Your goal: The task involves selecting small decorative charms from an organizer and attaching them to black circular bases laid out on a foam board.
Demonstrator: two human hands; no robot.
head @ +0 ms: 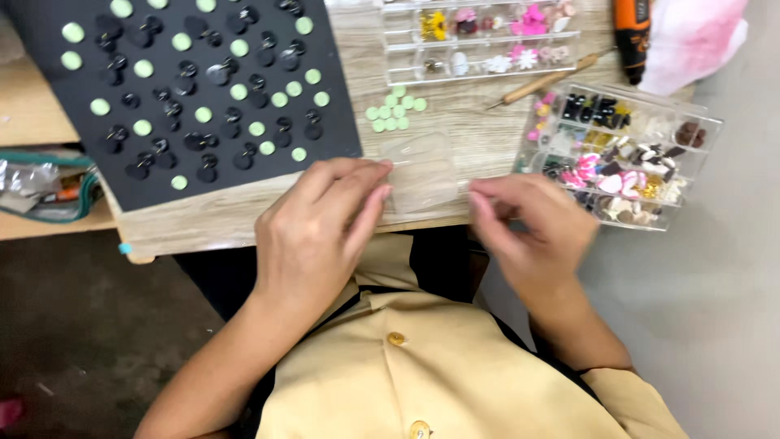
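left hand [321, 232]: fingers pinch near edge of clear plastic sleeve [421, 171] | right hand [532, 223]: fingers curled just right of it, grip unclear | sleeve flat on counter [479, 130], between fingers | risk: slick film may slip; green discs [396, 112] just beyond could scatter

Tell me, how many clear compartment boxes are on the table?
2. One clear box lies at the table's far edge, partly cut off by the frame; the other clear box sits at the right, beyond the right hand.
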